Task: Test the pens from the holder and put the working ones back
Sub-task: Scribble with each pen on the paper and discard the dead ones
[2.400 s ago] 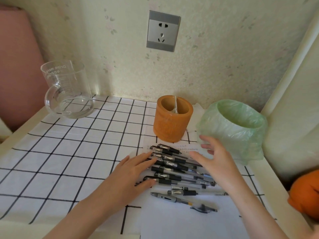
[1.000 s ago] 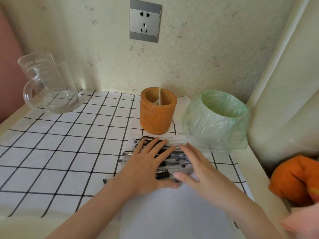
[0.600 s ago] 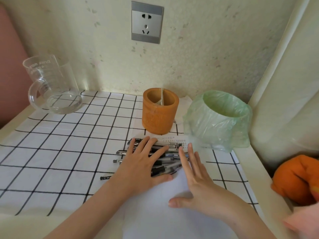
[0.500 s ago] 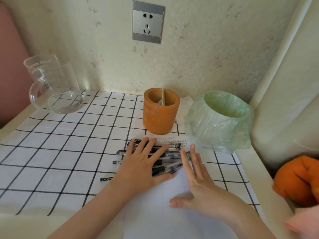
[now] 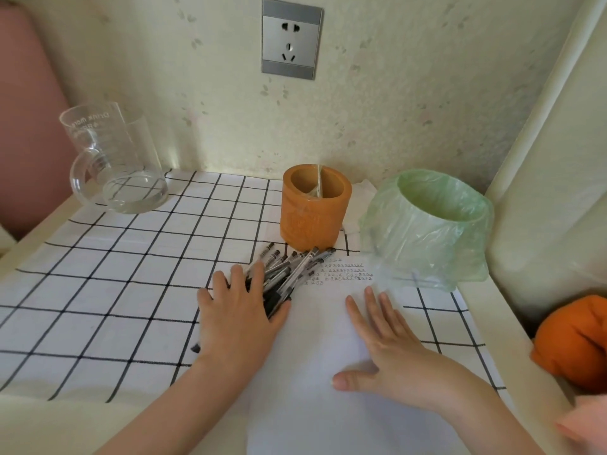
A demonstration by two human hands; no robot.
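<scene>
An orange round pen holder (image 5: pixel 312 211) with a divider stands empty at the back of the checked cloth. Just in front of it, several black-and-clear pens (image 5: pixel 292 269) lie bunched together, pointing up and right toward the holder. My left hand (image 5: pixel 238 311) lies flat over the lower ends of the bunch, fingers spread. My right hand (image 5: pixel 386 339) rests flat on a white sheet of paper (image 5: pixel 315 339), apart from the pens. The sheet carries a few printed lines near its top.
A small bin lined with a green plastic bag (image 5: pixel 427 224) stands right of the holder. A clear glass mug (image 5: pixel 111 159) sits at the back left. An orange cloth lump (image 5: pixel 578 343) lies off the right edge. A wall socket (image 5: pixel 290 42) is above.
The pens have been swept from lying crosswise into a slanted bunch under my left hand. My right hand has drawn off the pens and now lies flat on the paper.
</scene>
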